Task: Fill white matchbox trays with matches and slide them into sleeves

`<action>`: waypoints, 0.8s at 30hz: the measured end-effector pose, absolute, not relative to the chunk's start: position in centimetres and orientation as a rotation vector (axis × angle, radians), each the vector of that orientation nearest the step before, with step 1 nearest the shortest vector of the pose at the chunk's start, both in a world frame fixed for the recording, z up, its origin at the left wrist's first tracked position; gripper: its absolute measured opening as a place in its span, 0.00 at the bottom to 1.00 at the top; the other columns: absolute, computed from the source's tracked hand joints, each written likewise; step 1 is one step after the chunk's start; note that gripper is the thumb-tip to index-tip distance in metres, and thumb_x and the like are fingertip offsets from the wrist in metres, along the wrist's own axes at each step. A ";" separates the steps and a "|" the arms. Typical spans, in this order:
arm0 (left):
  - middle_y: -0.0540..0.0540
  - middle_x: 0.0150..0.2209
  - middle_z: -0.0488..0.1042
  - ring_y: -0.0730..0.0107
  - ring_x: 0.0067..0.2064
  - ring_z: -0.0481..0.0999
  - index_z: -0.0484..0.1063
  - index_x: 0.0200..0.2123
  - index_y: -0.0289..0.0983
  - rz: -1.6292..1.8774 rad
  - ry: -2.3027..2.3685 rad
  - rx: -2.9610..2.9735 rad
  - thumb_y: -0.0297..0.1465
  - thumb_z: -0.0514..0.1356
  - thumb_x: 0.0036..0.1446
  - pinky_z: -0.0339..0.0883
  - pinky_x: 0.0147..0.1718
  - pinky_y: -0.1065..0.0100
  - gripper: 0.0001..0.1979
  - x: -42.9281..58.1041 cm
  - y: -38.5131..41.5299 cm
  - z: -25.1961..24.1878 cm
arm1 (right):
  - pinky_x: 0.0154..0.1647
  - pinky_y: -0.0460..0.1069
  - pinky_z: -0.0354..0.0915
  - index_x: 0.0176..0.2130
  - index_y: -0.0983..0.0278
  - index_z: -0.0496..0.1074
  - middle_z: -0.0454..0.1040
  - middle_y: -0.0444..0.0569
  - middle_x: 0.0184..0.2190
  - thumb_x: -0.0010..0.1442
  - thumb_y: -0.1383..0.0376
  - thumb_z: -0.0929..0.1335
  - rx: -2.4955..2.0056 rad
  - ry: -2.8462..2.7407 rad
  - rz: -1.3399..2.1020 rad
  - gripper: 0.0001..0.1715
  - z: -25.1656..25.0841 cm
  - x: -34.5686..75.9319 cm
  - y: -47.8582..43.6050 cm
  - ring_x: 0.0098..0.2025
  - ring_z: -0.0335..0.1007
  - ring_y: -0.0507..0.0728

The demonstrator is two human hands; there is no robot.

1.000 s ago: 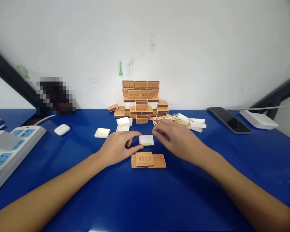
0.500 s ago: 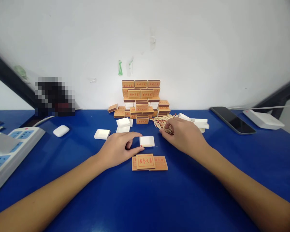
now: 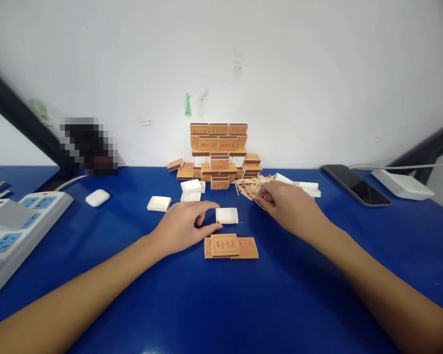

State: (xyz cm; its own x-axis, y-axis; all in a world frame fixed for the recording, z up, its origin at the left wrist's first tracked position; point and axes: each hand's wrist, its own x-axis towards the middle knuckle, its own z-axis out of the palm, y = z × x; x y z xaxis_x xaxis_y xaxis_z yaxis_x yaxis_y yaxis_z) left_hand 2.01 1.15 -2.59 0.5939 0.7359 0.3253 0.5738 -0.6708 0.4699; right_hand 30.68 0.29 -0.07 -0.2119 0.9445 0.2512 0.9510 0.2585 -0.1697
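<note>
Between the thumb and index finger of my left hand (image 3: 184, 220) is a small white matchbox tray (image 3: 227, 215), held at its left end on the table. A bit of red shows at the tray's lower left corner. My right hand (image 3: 288, 202) pinches matches at the near right edge of a loose match pile (image 3: 249, 186); how many it holds is hidden by the fingers. Closer to me lie flat orange matchbox sleeves (image 3: 225, 245), one on top of the others. Another white tray (image 3: 159, 203) rests left of my left hand.
Stacked matchboxes (image 3: 218, 144) stand against the wall. More white trays (image 3: 190, 187) lie before them, others (image 3: 305, 187) beyond my right hand. A phone (image 3: 356, 185) and white box (image 3: 402, 185) are at right; a power strip (image 3: 29, 221) and white earbud case (image 3: 97, 198) at left.
My right hand has drawn slightly right and its fingertips have closed together at the pile's edge. My left hand keeps its hold on the tray. The whole view has shifted a little.
</note>
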 end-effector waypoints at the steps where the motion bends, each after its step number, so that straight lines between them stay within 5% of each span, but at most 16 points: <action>1: 0.55 0.24 0.68 0.75 0.25 0.68 0.79 0.52 0.40 0.724 1.064 2.508 0.41 0.67 0.64 0.60 0.27 0.71 0.17 2.0 1.1 -2.6 | 0.30 0.51 0.55 0.32 0.61 0.69 0.74 0.49 0.31 0.69 0.63 0.65 -1.674 -2.233 0.000 0.11 0.1 30.6 0.1 0.29 0.64 0.56; 16: 0.56 0.24 0.68 0.75 0.25 0.68 0.78 0.53 0.41 0.721 1.065 2.527 0.41 0.67 0.64 0.60 0.27 0.71 0.17 2.2 1.2 -2.7 | 0.35 0.50 0.60 0.41 0.63 0.80 0.73 0.50 0.36 0.72 0.65 0.64 -1.251 -2.390 0.233 0.14 -0.4 26.1 -2.0 0.34 0.69 0.55; 24: 0.56 0.25 0.69 0.75 0.25 0.68 0.79 0.52 0.41 0.733 1.059 2.533 0.40 0.68 0.63 0.60 0.27 0.71 0.17 1.9 1.2 -2.8 | 0.31 0.51 0.56 0.31 0.61 0.72 0.71 0.45 0.25 0.66 0.61 0.68 -1.559 -1.945 0.047 0.11 -0.3 28.4 0.8 0.29 0.66 0.56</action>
